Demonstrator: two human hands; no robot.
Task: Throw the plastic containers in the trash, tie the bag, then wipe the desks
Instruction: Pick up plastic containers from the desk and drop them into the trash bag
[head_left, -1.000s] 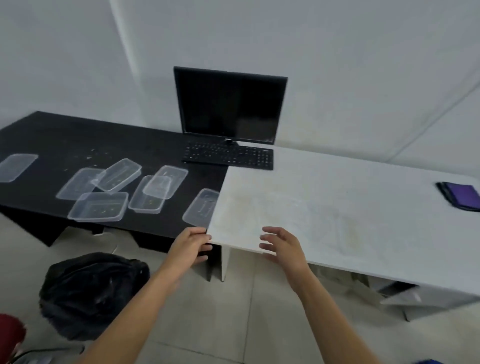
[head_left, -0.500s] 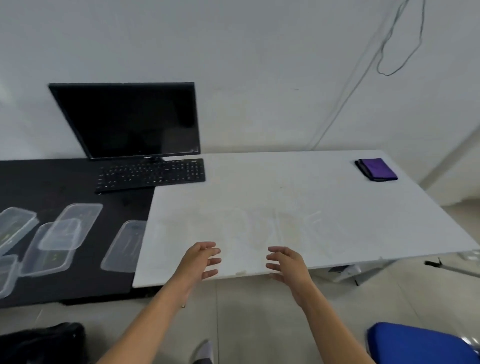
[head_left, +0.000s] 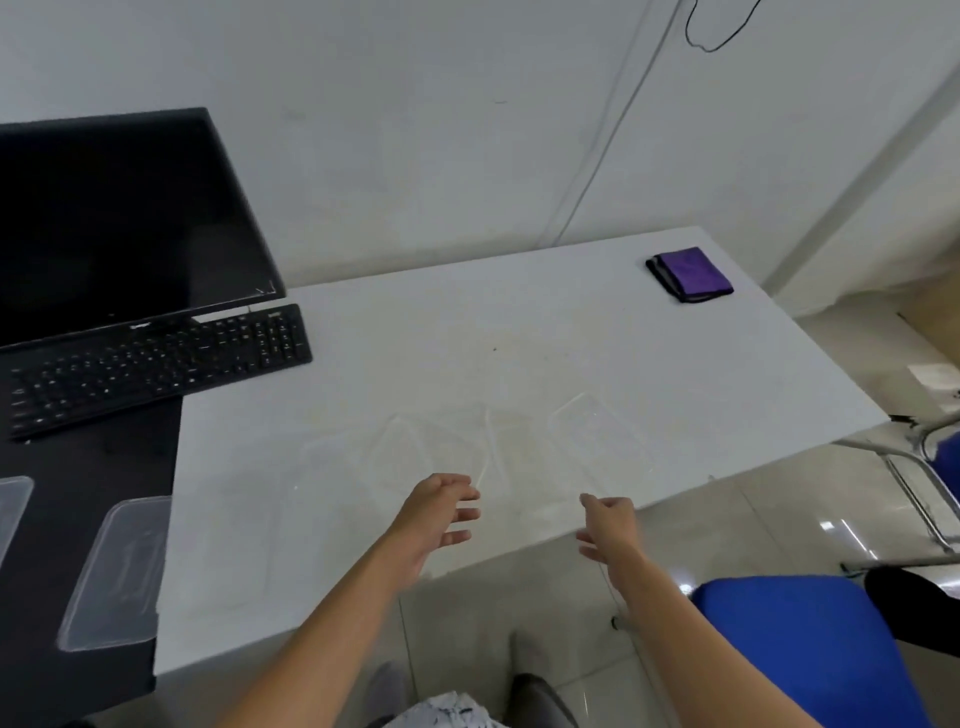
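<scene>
Several clear plastic containers lie on the white desk (head_left: 519, 322), faint against it; one (head_left: 597, 441) sits just beyond my right hand and another (head_left: 426, 447) beyond my left. My left hand (head_left: 436, 514) hovers over the desk's front edge with fingers spread and holds nothing. My right hand (head_left: 608, 530) hangs just off the front edge, fingers apart and empty. On the black desk (head_left: 104, 467) at the left lies a clear container (head_left: 114, 571), with part of another (head_left: 10, 509) at the frame edge. The trash bag is out of view.
A black monitor (head_left: 119, 223) and keyboard (head_left: 156, 364) stand where the two desks meet. A folded purple cloth (head_left: 691, 273) lies at the white desk's far right. A blue chair (head_left: 800, 644) stands at my right, with a metal chair frame (head_left: 914, 478) behind it.
My view has swung right and drawn closer to the white desk; the trash bag and most containers on the black desk left the frame. Both hands stay open near the desk's front edge.
</scene>
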